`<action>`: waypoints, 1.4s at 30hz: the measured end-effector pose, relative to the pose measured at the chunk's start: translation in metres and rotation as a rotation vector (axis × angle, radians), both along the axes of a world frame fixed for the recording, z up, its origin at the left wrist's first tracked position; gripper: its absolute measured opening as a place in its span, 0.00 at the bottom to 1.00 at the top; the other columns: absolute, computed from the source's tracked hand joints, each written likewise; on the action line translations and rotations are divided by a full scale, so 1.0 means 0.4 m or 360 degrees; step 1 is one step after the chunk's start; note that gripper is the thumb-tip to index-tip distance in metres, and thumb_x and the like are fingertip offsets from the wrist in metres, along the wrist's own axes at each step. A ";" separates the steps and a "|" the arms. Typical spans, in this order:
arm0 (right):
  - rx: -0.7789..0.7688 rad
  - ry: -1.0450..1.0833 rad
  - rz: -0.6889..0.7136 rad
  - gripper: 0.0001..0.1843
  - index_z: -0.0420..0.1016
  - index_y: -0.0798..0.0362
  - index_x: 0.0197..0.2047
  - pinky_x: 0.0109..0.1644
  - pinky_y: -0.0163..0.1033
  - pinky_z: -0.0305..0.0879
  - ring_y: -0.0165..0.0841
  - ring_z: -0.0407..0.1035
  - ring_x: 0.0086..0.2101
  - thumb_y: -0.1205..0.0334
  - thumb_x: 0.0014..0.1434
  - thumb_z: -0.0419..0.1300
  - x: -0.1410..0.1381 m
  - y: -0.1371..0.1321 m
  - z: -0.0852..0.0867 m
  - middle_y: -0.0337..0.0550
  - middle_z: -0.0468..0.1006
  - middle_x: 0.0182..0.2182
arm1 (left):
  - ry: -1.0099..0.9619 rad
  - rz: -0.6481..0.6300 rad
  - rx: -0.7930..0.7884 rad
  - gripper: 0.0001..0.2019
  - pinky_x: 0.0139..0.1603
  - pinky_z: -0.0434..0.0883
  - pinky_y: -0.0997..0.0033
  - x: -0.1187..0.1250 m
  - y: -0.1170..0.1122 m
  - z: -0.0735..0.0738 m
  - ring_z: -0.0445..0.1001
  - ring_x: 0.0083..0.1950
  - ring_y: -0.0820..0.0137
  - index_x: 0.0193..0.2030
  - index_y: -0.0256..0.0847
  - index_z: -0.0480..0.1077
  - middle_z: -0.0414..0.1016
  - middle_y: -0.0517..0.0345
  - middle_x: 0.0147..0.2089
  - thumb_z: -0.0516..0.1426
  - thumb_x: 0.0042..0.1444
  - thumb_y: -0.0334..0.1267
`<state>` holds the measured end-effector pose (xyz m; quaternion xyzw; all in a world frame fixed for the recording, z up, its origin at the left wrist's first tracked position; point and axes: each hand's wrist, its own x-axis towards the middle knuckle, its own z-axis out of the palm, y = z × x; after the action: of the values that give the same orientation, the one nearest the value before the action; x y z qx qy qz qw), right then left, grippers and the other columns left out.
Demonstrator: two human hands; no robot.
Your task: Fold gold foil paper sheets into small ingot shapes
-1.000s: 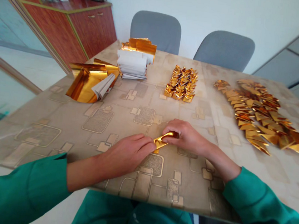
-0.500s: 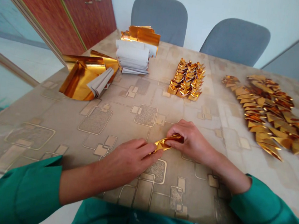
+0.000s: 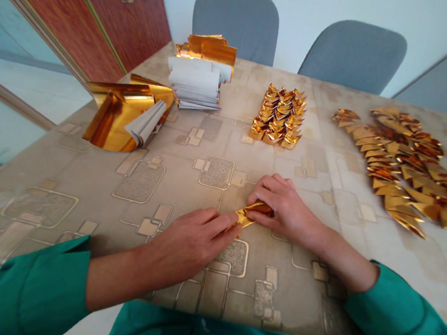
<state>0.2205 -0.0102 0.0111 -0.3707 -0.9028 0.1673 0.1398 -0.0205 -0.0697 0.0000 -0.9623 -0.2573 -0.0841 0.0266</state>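
The gold foil piece (image 3: pixel 251 214) is only partly visible: the fingers of the left hand (image 3: pixel 186 244) and right hand (image 3: pixel 287 209) cover part of it, so its full outline cannot be read. The green left sleeve (image 3: pixel 10 299) and right sleeve (image 3: pixel 402 328) run past the frame. The spread of folded foil pieces (image 3: pixel 405 166) is cut off at the right edge, and its pieces are too small to count. Items on the cabinet (image 3: pixel 123 21) are cut off at the top edge — not identifiable. The table (image 3: pixel 61 170) hides the lower parts of the grey chairs (image 3: pixel 235 23).
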 end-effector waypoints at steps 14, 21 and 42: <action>0.0212 -0.0158 -0.0122 0.13 0.71 0.51 0.34 0.45 0.43 0.46 0.37 0.62 0.38 0.58 0.69 0.51 -0.028 -0.030 -0.005 0.42 0.75 0.32 | 0.0101 -0.0002 -0.0049 0.19 0.47 0.69 0.62 0.002 0.003 -0.010 0.69 0.46 0.62 0.60 0.35 0.65 0.61 0.43 0.68 0.50 0.62 0.28; 0.0274 -0.0183 -0.0231 0.06 0.70 0.51 0.39 0.45 0.43 0.45 0.37 0.62 0.39 0.61 0.68 0.54 -0.007 -0.014 -0.035 0.41 0.78 0.35 | 0.0115 -0.0016 -0.0118 0.25 0.52 0.68 0.60 0.000 0.006 -0.010 0.69 0.52 0.61 0.67 0.32 0.57 0.59 0.42 0.70 0.48 0.63 0.28; 0.0528 -0.0419 -0.0444 0.18 0.70 0.52 0.50 0.54 0.50 0.47 0.44 0.61 0.45 0.47 0.65 0.55 -0.005 -0.092 -0.026 0.49 0.74 0.42 | 0.0073 -0.0102 0.0052 0.22 0.50 0.69 0.60 -0.008 0.026 -0.003 0.70 0.49 0.64 0.65 0.36 0.61 0.66 0.44 0.65 0.49 0.63 0.28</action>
<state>0.2185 -0.0472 0.0009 -0.4822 -0.8685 -0.0537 0.1016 -0.0239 -0.0594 -0.0010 -0.9712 -0.2242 -0.0669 0.0454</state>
